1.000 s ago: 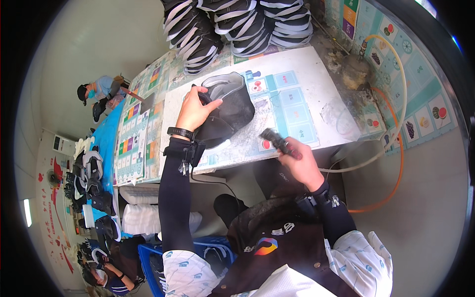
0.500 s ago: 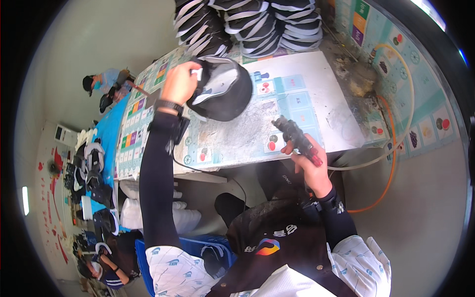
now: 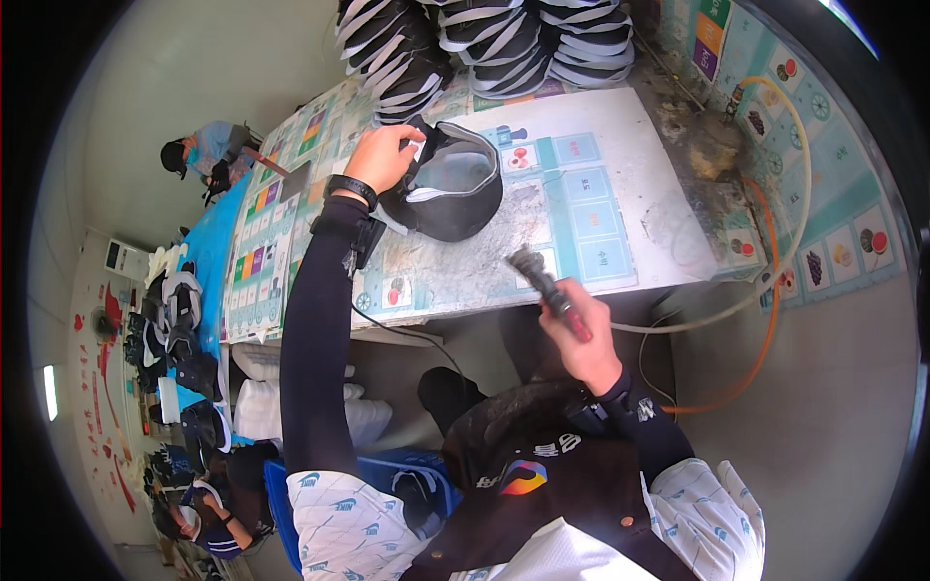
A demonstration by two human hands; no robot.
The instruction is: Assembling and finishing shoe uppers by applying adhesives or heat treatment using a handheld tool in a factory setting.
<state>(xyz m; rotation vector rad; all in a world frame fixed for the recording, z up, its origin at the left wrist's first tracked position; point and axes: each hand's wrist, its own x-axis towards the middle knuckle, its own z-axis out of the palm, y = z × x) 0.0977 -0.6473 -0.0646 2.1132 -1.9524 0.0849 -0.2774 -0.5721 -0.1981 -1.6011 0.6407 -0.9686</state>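
Observation:
My left hand [image 3: 381, 160] is closed on the near-left edge of a black cap [image 3: 463, 215]. The cap sits low over the worktable [image 3: 639, 184], its opening turned up so the light grey lining shows. Whether it rests on the surface is hard to tell. Over the table's front edge, my right hand [image 3: 587, 341] grips a dark spray gun [image 3: 544, 281] with a red end. Its tip points up and left toward the cap, with a gap between them. A pale hose [image 3: 697, 320] runs in behind my right hand.
Stacks of black and white caps [image 3: 494, 48] stand at the far side. An orange hose [image 3: 765, 339] hangs at the right by the wall. A blue crate [image 3: 378, 474] is beside my left arm. Two other people [image 3: 208, 155] are at work on the left.
My right hand has moved left with the spray gun, bringing its tip nearer the cap. My left hand has shifted slightly right and tilted the cap, so more lining shows.

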